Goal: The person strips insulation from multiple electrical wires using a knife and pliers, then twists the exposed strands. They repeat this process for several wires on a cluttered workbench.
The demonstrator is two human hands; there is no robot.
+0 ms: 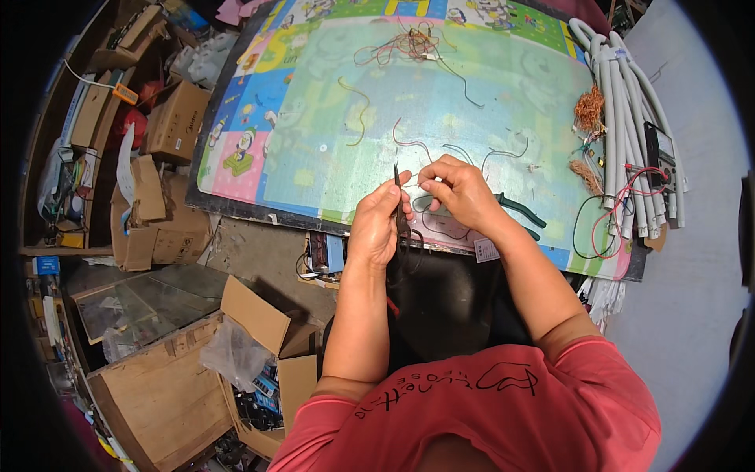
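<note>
In my left hand is a dark, slim pointed tool, its tip up and dark loops hanging below the grip. Close beside it, my right hand has thumb and forefinger pinched together; what lies between them is too small to make out. A thin dark wire curves on the table below the right hand. Just past that wrist lies a green-handled hand tool, partly hidden by the forearm. Beyond my hands are a red wire, a grey wire and a yellow wire.
A tangle of wires lies at the table's far side. On the right are grey tubes, copper wire bundles and a meter with red and black leads. Cardboard boxes and an open carton stand left.
</note>
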